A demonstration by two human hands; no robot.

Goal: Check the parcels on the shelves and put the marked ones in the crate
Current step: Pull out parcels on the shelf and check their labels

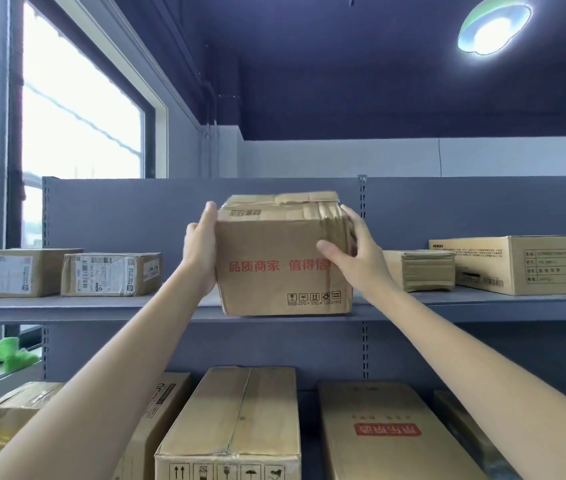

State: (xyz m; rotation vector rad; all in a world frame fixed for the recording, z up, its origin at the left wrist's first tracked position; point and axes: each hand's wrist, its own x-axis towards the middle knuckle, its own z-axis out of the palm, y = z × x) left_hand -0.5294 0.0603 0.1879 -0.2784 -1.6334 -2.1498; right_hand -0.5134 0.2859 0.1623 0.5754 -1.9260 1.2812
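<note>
Holding the parcel (283, 258) with left hand (200, 251) and right hand (354, 252), both grips clasping its sides, we risk it slipping off the shelf (84, 308) edge.

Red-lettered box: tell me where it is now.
Head view, centre: the red-lettered box sits at the upper shelf's front edge, held between the left hand and right hand.
</note>
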